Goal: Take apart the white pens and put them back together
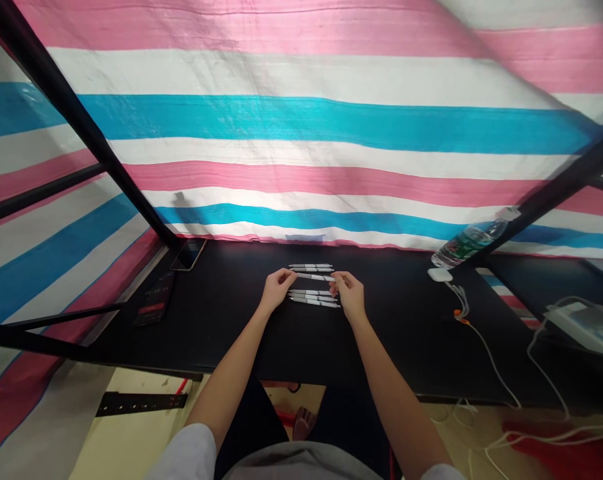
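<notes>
One white pen (pixel 315 277) lies crosswise in front of the person, its long axis running left to right with a slight tilt, and both hands are at it. The left hand (pixel 277 288) sits at its left end, fingers curled and nearly closed; the right hand (pixel 348 295) sits at its right end, fingertips (pixel 335 280) pinched around it. The two hands look about equally near, but how firm each grip is I cannot tell. Two pens (pixel 310 267) lie just beyond the white pen, roughly parallel to it, and a tight group of lower pens (pixel 314 298) lies just nearer the person, their count hard to tell. All rest on a black table (pixel 221 333). Well left of the white pen are a phone (pixel 188 254) and a dark device (pixel 154 298) with unreadable digits; well right are a bottle (pixel 468 240), its green label illegible, and a white plug (pixel 440 274) with a cable (pixel 491 360). A striped tarp (pixel 301 120) hangs beyond.
</notes>
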The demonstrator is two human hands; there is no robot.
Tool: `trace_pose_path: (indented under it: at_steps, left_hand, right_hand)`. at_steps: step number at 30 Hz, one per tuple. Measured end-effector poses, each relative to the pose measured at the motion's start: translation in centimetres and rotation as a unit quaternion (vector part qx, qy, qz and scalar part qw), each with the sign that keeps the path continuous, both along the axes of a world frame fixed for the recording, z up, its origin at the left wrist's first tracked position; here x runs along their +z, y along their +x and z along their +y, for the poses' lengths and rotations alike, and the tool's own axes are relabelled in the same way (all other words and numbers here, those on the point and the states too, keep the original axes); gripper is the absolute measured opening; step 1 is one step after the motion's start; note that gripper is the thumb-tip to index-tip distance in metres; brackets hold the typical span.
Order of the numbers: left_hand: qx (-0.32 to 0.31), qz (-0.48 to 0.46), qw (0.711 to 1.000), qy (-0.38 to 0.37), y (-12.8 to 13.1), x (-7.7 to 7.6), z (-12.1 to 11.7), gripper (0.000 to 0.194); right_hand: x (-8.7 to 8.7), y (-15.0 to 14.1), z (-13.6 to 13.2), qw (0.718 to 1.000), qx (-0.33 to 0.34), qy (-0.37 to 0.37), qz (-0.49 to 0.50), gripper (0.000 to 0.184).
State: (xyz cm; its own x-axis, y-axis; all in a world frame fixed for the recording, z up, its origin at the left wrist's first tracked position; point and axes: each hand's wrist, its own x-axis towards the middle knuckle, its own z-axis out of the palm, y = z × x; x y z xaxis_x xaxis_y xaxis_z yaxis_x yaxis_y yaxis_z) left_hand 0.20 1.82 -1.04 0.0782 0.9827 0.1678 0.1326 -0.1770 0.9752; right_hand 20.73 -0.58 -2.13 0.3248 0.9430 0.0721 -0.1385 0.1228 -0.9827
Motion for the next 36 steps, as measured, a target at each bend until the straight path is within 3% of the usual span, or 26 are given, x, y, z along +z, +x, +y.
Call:
trace_pose_path:
  at_steps: [4,8,17,22,28,36]
  left_hand:
    - [-0.013,-0.018,1.0,0.008,0.1,0.1,0.0,0.03]
    - [0.011,0.025,1.0,0.01,0.0,0.1,-0.1,0.032]
    - [-0.022,0.02,1.0,0.006,-0.1,-0.1,0.2,0.031]
    - [-0.009,0.016,1.0,0.007,0.1,0.2,-0.1,0.032]
    - [-0.041,0.03,0.999,0.008,0.4,0.8,-0.6,0.03]
    - [0.039,-0.021,0.999,0.01,0.0,0.2,0.2,0.042]
  right_hand:
    - [0.0,0.0,0.0,1.0,-0.005,0.002,0.001,0.035]
    - [0.2,-0.1,0.0,1.0,-0.004,-0.001,0.003,0.037]
    - [0.3,-0.1,0.1,1.0,-0.005,-0.006,0.013,0.037]
    - [0.7,-0.1,-0.1,0.993,0.043,0.001,0.108,0.04]
    - [0.7,0.4,-0.1,0.978,0.121,-0.015,0.171,0.034]
    - [1.1,1.0,0.0,0.959,0.092,-0.009,0.267,0.024]
